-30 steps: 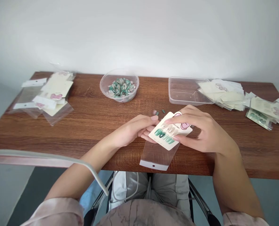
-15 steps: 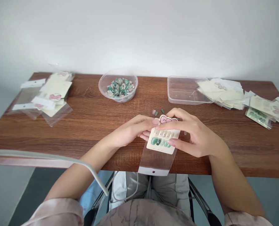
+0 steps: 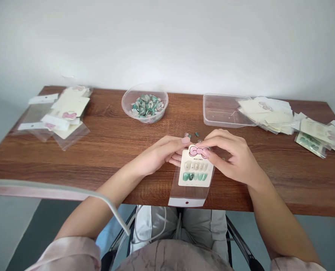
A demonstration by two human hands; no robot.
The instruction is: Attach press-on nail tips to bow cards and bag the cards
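A cream card of press-on nails (image 3: 195,180) has a pink bow at its top and two rows, one pale and one green. It tilts over a clear plastic bag (image 3: 180,192) with a white header, near the table's front edge. At the bow, my right hand (image 3: 235,158) pinches the card's top between thumb and fingers. My left hand (image 3: 159,154) is closed at the card's upper left, with fingers passing behind it and the thumb by the top corner. The card partly hides those fingertips. Just beyond the hands lie a few loose nails (image 3: 196,134).
Behind stands a round clear bowl (image 3: 128,109) of loose nails. A shallow clear tray (image 3: 221,122) sits right of it, beside a pile of cards (image 3: 271,114) and packed nail sets (image 3: 311,143). Bags and cards (image 3: 68,116) lie at left. A pale cable-like strip (image 3: 105,197) crosses the lower left.
My right fingers have moved off the nail rows up to the card's bow. My left thumb has lifted from the card's face. The card stands straighter, a little nearer the front edge.
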